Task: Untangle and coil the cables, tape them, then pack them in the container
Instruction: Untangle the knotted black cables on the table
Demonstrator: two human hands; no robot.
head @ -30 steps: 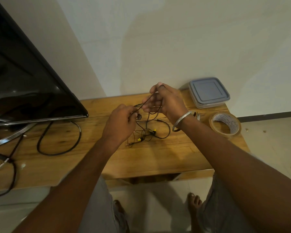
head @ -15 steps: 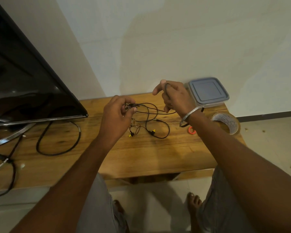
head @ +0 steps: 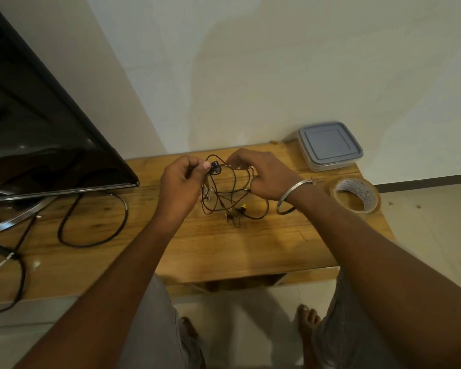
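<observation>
Container (head: pixel 330 146) lidded, contents unseen | left hand (head: pixel 180 183) pinches cables (head: pixel 233 206) | right hand (head: pixel 266 174) grips cables

**Around the grip: what else we see**

Under the grip we see a wooden table (head: pixel 224 249), its grain running side to side. Well to the left of the grip stands a black television (head: pixel 37 123), its screen dark, on a curved metal stand (head: pixel 14 221). Between that stand and the grip, a thick black power lead (head: pixel 87 245) lies in a loop on the wood. A steel bangle (head: pixel 294 189) sits just right of the grip. Beyond the grip we see a pale wall (head: pixel 250 75). Nearer to us are grey shorts (head: pixel 155 328) and bare feet (head: pixel 306 318) on a light tiled floor (head: pixel 437 235).
</observation>
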